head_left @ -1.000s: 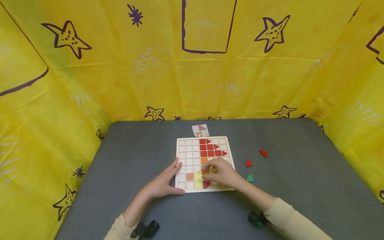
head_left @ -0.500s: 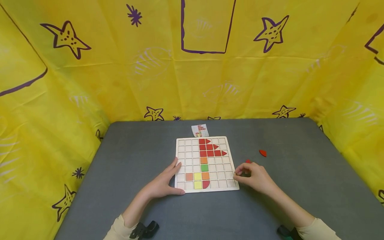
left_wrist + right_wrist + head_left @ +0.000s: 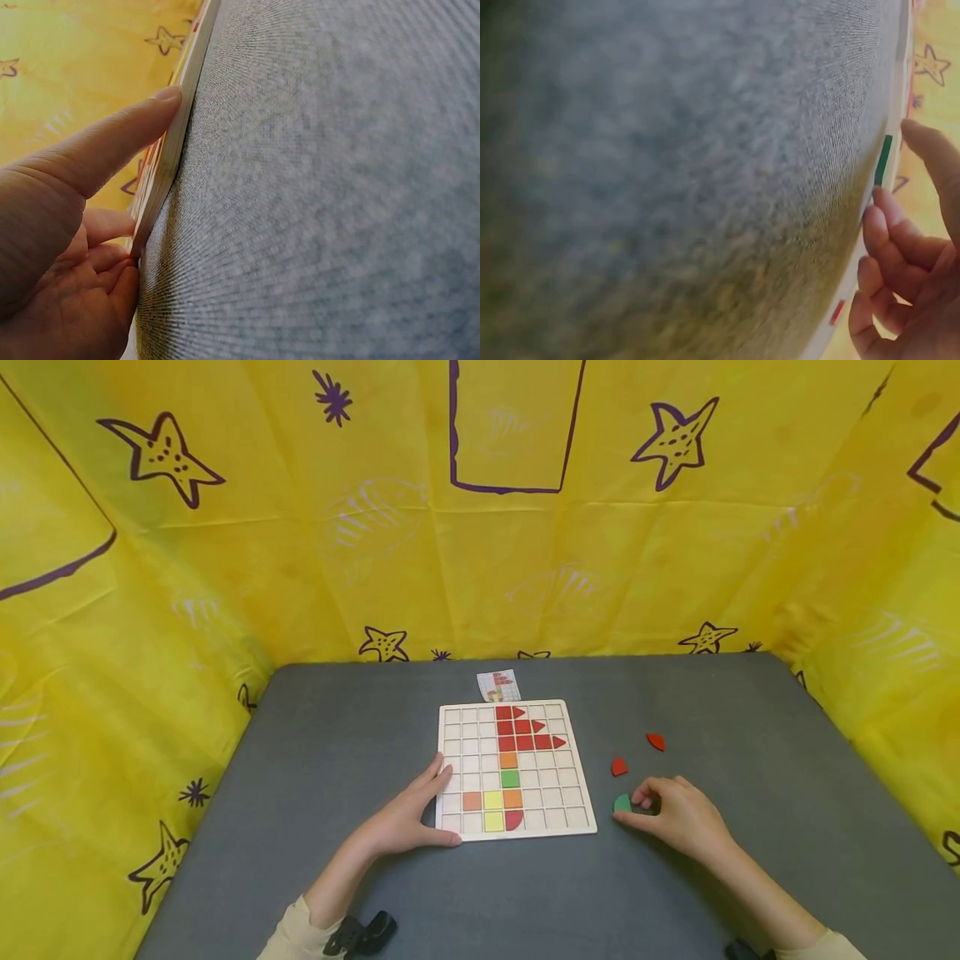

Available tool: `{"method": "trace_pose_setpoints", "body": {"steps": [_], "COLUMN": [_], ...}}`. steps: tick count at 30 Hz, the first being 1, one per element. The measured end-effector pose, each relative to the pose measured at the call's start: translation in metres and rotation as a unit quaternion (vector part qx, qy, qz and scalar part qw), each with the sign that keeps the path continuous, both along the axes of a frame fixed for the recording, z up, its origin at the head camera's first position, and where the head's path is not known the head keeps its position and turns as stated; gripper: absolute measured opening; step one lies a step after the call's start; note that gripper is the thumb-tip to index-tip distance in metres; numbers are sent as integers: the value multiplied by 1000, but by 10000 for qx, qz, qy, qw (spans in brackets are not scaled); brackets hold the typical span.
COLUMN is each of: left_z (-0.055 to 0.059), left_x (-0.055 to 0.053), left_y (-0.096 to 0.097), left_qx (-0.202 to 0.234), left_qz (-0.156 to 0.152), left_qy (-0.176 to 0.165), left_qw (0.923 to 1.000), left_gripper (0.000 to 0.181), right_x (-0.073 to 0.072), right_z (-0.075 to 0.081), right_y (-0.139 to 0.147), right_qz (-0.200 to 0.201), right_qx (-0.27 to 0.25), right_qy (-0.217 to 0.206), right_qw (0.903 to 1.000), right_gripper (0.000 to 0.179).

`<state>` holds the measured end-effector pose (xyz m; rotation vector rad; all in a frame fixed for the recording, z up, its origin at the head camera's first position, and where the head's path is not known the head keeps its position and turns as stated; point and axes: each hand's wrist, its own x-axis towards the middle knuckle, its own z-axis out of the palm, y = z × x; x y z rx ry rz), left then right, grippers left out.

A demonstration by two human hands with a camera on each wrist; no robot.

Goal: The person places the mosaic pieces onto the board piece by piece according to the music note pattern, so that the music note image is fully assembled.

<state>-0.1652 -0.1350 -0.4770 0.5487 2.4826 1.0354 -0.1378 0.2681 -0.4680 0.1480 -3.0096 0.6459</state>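
Observation:
A pale wooden grid board [image 3: 551, 781] lies on the grey table, with red squares and triangles, a green square [image 3: 510, 778], yellow squares, orange squares and a red rounded piece [image 3: 513, 820] in its cells. My left hand [image 3: 408, 814] rests at its near left corner, thumb along the front edge and fingers against the left edge. In the left wrist view the thumb presses the board's edge [image 3: 174, 142]. To the right of the board, thumb and index finger of my right hand [image 3: 686, 818] pinch a green quarter-circle piece [image 3: 622, 803] at its edges, low at the tabletop.
Two red curved pieces, one nearer [image 3: 618, 767] and one farther [image 3: 656, 742], lie right of the board. A small printed pattern card [image 3: 498, 686] lies just beyond its far edge. A yellow patterned cloth [image 3: 420, 577] surrounds the table's back and sides.
My right hand has left the board's lower middle and moved right to the green quarter-circle piece. An orange square its fingers partly covered now shows fully. My left hand stays put.

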Motion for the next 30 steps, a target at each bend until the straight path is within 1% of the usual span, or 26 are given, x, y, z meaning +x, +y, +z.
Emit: {"method": "trace_pose_setpoints", "body": {"steps": [3,5,9,15,21,24,28,30], "left_z": [-1,-2,-2,-1,0,0,0,0], "left_x": [0,0,0,-1,-1,-1,0,0], "left_y": [0,0,0,0,0,-1,-1,-1], "left_qx": [1,-3,12,32,16,15,27,32], "left_qz": [13,11,-12,-23,-44,-45,-41,-43], "left_qy": [5,12,45,127,139,107,82,85], "left_qw": [10000,10000,10000,9999,9999,9999,10000,9999], "left_gripper": [105,105,105,105,105,105,105,106], "right_x": [-3,-4,-7,-12,-17,-18,-17,-17], "right_z": [-1,-1,-3,-4,-6,-6,-4,-2], "right_y": [-3,-5,-8,-9,-8,-9,-17,-24], "right_qz": [106,163,298,430,436,306,118,107], "right_qx": [145,136,-36,-391,-641,-837,-1339,-1594], "right_qy": [114,98,79,66,-17,-90,-276,-394], "right_qw": [9998,9997,9995,9983,9970,9960,9905,9864], "right_gripper": [34,29,21,23,20,22,25,25]}}
